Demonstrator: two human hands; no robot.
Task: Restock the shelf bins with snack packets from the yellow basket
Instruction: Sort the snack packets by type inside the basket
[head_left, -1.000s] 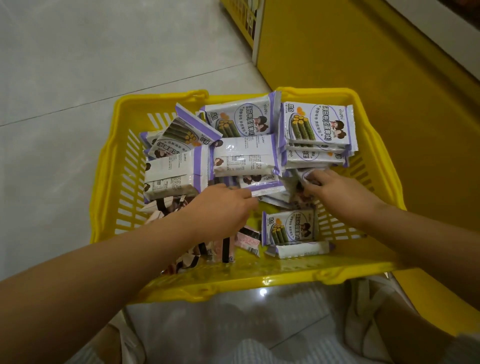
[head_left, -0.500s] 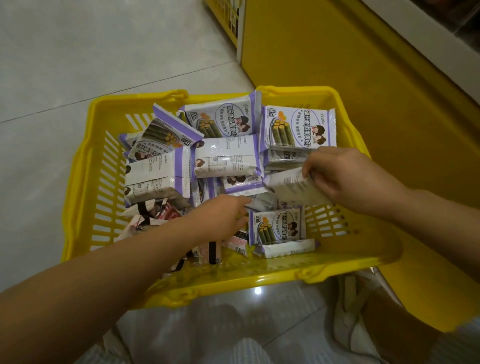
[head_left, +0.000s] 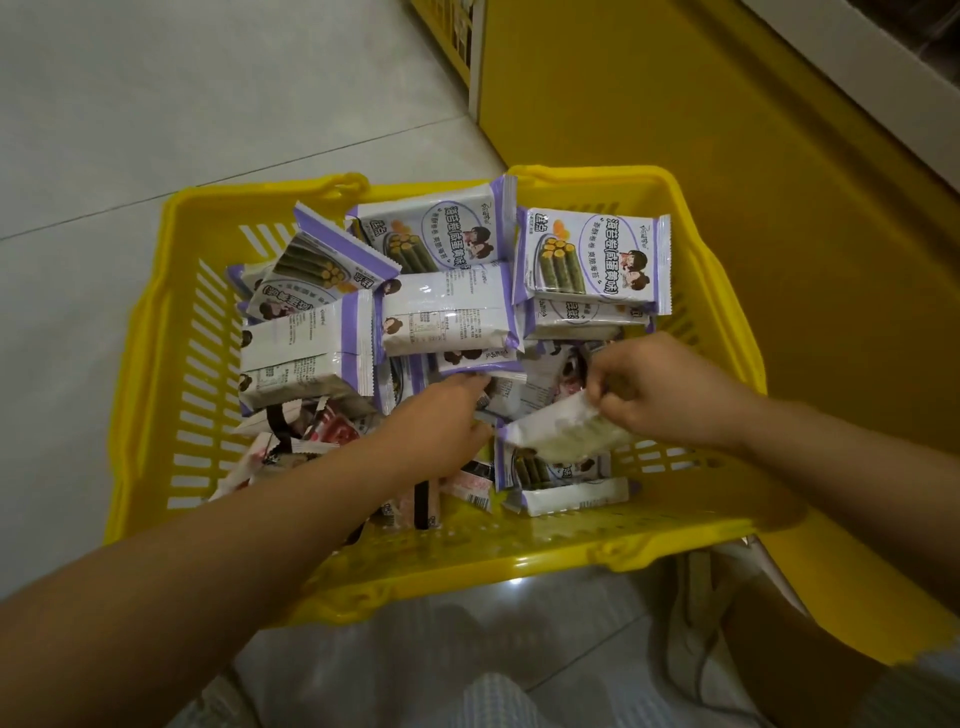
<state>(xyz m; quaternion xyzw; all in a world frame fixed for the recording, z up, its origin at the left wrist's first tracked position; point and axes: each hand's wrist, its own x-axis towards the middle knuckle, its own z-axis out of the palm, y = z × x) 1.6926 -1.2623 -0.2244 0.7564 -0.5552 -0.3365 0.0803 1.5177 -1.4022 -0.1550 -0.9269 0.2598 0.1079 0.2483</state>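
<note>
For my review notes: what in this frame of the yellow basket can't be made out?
Head view: the left hand has its fingertips tucked under a purple-edged packet, so whether it grips anything is unclear.
The white packet pinched by the right hand is motion-blurred; its print is unreadable.
The shelf is cut off by the top right edge; no bins show.
The small packets lie partly under the left forearm.

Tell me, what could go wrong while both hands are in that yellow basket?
The right hand pinches a white packet by one end, so it might slip back. The left hand pokes into the loose pile, which could slide and bury packets or spill over the basket rim.
</note>
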